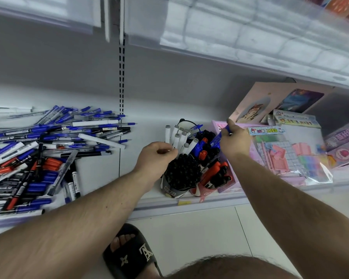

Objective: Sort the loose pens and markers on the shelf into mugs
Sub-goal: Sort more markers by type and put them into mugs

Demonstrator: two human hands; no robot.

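Pens and markers were split two ways: a loose heap lay well to the left on the shelf, while the mugs stood crammed beneath my hands. My right hand pinched a blue pen above the rear mug. My left hand was curled beside the white markers; I could not tell whether it held anything.

Risks, as I judged them: the black-pen mug sat near the shelf's front lip, so a forced push could tip it to the floor. Every mug looked full; one more pen might spring others out.

Surface: white shop shelving, slotted upright at the back. Pink stationery packs crowded the right. Tiled floor below, my sandal on it.
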